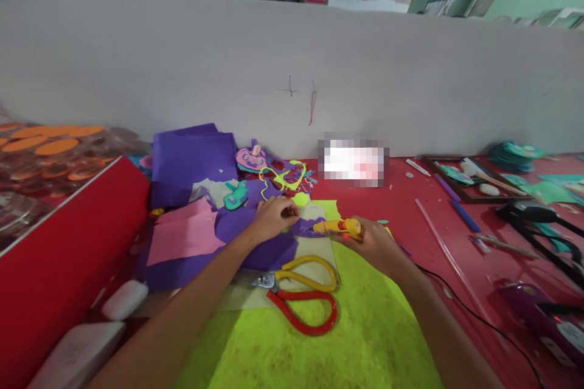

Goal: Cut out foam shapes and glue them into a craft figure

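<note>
My right hand (371, 242) grips a small yellow glue gun (338, 227), its nozzle pointing left toward my other hand. My left hand (272, 217) is closed, fingers pinched on a small felt piece that rests on the purple felt (262, 246); I cannot make out the piece clearly. Just in front of both hands lie scissors with one yellow and one red handle (303, 298) on a lime-green felt sheet (337, 340). A black cord (479, 316) runs from my right wrist toward the lower right.
Pink felt (185, 234), folded purple felt (194, 158) and cut felt shapes (250, 161) lie at the back left. A red box edge (68, 249) stands at left. Glue sticks (444, 249), a black frame (469, 179) and another glue gun (542, 316) sit on the red table at right.
</note>
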`<control>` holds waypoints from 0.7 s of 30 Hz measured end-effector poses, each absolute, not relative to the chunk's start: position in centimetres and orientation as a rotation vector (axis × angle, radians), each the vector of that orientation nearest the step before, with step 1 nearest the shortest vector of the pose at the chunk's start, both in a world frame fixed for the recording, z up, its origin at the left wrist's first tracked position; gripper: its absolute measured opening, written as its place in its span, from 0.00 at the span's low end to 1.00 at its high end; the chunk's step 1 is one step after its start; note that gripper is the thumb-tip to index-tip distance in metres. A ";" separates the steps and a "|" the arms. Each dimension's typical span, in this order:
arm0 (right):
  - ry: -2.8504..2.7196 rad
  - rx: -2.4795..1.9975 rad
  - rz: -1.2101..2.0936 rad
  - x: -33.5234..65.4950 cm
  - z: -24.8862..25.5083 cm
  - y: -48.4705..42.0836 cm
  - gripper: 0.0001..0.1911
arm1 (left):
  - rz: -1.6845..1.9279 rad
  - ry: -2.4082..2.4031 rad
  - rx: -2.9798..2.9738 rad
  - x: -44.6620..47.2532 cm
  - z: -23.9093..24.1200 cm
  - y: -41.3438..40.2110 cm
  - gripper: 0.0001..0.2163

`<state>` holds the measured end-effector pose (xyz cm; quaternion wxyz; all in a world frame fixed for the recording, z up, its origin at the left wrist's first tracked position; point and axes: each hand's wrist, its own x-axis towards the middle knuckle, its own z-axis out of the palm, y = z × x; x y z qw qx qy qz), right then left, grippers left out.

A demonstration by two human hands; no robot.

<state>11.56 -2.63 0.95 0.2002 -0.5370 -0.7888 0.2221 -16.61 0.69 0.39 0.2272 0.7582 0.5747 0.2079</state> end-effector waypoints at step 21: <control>-2.126 -1.337 0.746 11.4 1.2 -3.1 0.19 | 1.060 1.771 1.926 -16.6 -0.3 0.8 0.04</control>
